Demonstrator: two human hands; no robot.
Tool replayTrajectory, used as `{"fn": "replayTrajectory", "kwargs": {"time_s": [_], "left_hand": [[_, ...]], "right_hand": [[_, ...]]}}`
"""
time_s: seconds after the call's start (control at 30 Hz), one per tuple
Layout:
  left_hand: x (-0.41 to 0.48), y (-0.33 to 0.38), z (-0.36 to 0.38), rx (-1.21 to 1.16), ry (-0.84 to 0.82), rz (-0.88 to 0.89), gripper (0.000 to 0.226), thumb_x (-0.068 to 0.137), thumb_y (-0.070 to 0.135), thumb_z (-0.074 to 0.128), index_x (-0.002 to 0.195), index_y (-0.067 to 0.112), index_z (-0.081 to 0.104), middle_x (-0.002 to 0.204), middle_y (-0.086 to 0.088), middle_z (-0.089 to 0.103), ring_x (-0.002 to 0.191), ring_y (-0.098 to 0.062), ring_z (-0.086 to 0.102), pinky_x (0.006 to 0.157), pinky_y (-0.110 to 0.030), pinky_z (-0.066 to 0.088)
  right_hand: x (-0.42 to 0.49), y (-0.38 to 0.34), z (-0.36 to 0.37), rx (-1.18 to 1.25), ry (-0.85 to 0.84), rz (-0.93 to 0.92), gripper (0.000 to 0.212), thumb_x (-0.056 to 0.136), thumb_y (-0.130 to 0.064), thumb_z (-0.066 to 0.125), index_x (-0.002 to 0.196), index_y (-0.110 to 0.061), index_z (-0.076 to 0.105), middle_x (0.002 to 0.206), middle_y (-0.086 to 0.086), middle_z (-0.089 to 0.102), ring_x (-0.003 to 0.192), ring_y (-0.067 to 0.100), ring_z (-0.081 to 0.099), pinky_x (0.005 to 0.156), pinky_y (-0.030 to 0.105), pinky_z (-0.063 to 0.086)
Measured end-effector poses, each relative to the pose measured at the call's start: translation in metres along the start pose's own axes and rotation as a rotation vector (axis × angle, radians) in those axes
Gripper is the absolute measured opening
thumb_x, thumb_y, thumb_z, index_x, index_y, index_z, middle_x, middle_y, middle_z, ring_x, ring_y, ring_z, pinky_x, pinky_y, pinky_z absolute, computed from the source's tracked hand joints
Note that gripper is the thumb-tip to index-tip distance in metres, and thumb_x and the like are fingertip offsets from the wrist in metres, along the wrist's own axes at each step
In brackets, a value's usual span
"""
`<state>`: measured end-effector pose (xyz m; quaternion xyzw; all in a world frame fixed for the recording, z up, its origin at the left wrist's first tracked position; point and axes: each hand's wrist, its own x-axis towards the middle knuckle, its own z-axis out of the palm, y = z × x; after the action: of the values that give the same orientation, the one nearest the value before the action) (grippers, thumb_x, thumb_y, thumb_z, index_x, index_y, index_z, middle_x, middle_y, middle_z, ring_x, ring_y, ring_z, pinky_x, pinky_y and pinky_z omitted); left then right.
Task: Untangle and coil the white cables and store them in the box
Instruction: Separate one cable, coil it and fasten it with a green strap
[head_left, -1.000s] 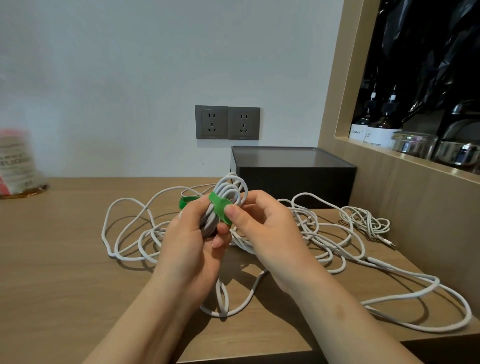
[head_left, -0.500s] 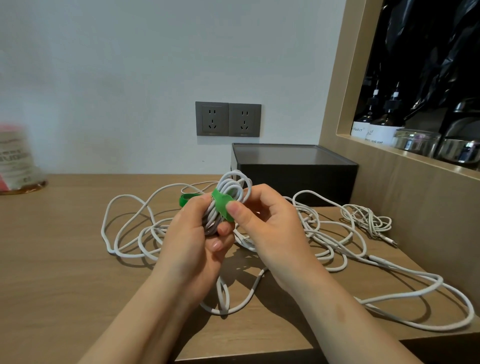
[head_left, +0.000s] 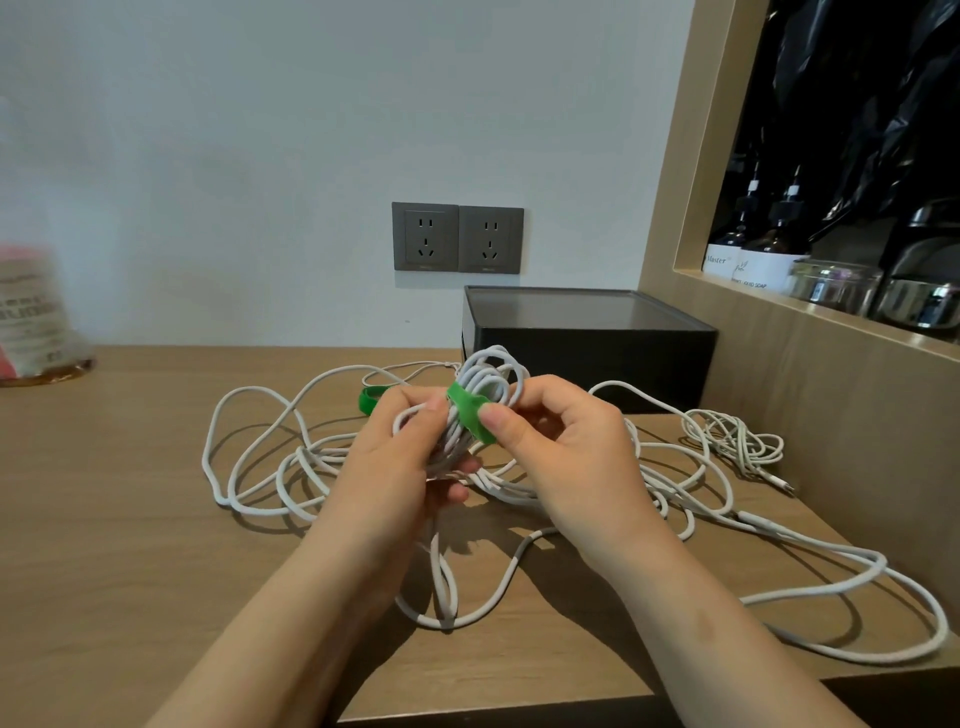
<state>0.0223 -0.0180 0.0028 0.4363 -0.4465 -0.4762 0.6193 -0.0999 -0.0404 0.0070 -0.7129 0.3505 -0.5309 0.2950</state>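
A coiled white cable (head_left: 483, 384) is held up over the middle of the wooden table. My left hand (head_left: 400, 467) grips the coil's lower part. A green strap (head_left: 470, 410) wraps round the coil, and my right hand (head_left: 566, 457) pinches it with the thumb pressed on the strap. Loose white cables (head_left: 270, 457) sprawl tangled on the table around both hands and out to the right (head_left: 831, 577). The black box (head_left: 587, 338) stands behind the hands against the wall. A second green strap (head_left: 371, 399) lies on the table behind my left hand.
A small bundle of thin white cable (head_left: 737, 441) lies by the wooden side panel at right. A shelf (head_left: 831, 312) holds bottles and jars at right. Wall sockets (head_left: 457, 238) sit above the box. A blurred pack (head_left: 31, 322) stands at far left.
Both hands with the coil have shifted slightly; my right thumb has slid along the green strap round the coil. The cables on the table lie as before.
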Motion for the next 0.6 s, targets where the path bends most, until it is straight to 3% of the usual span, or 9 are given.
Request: {"fn": "replayTrajectory", "kwargs": {"time_s": [0.1, 0.2, 0.3, 0.43, 0.6], "left_hand": [[0.001, -0.001, -0.005, 0.078, -0.023, 0.001, 0.017, 0.092, 0.017, 0.052, 0.087, 0.010, 0.067, 0.084, -0.010, 0.067, 0.078, -0.020, 0.064, 0.071, -0.035, 0.056], [0.003, -0.003, -0.005, 0.176, -0.009, 0.096, 0.015, 0.088, 0.031, 0.057, 0.087, 0.024, 0.070, 0.088, -0.002, 0.072, 0.090, -0.022, 0.068, 0.080, -0.042, 0.055], [0.000, -0.003, 0.000, 0.223, -0.085, 0.119, 0.029, 0.078, 0.058, 0.057, 0.100, 0.039, 0.061, 0.100, 0.000, 0.067, 0.094, -0.017, 0.066, 0.081, -0.036, 0.055], [-0.003, -0.005, 0.006, 0.266, -0.030, 0.138, 0.013, 0.089, 0.036, 0.054, 0.097, 0.033, 0.064, 0.094, -0.002, 0.067, 0.088, -0.016, 0.065, 0.074, -0.029, 0.055], [-0.001, -0.004, 0.003, 0.091, 0.010, 0.016, 0.017, 0.086, 0.032, 0.060, 0.086, 0.016, 0.063, 0.071, -0.003, 0.064, 0.067, -0.017, 0.061, 0.062, -0.032, 0.050]], "right_hand": [[-0.001, 0.000, -0.013, -0.120, -0.067, 0.017, 0.015, 0.087, -0.024, 0.063, 0.077, -0.034, 0.058, 0.072, -0.015, 0.060, 0.076, -0.006, 0.057, 0.060, 0.006, 0.045], [-0.002, -0.003, -0.020, -0.387, -0.176, -0.046, 0.011, 0.087, -0.028, 0.062, 0.078, -0.030, 0.056, 0.073, -0.016, 0.053, 0.075, -0.005, 0.051, 0.063, 0.007, 0.041], [-0.007, -0.007, -0.015, -0.574, -0.283, -0.119, 0.006, 0.090, -0.030, 0.057, 0.087, -0.030, 0.052, 0.078, -0.020, 0.044, 0.075, -0.006, 0.044, 0.065, 0.006, 0.036], [-0.009, -0.005, -0.006, -0.595, -0.241, -0.207, 0.018, 0.092, -0.021, 0.055, 0.109, -0.020, 0.060, 0.098, -0.014, 0.048, 0.093, -0.001, 0.045, 0.082, 0.012, 0.039], [-0.011, 0.003, 0.009, -0.618, -0.178, -0.264, 0.013, 0.086, -0.017, 0.063, 0.098, -0.014, 0.067, 0.101, -0.001, 0.063, 0.095, 0.010, 0.055, 0.084, 0.024, 0.046]]}}
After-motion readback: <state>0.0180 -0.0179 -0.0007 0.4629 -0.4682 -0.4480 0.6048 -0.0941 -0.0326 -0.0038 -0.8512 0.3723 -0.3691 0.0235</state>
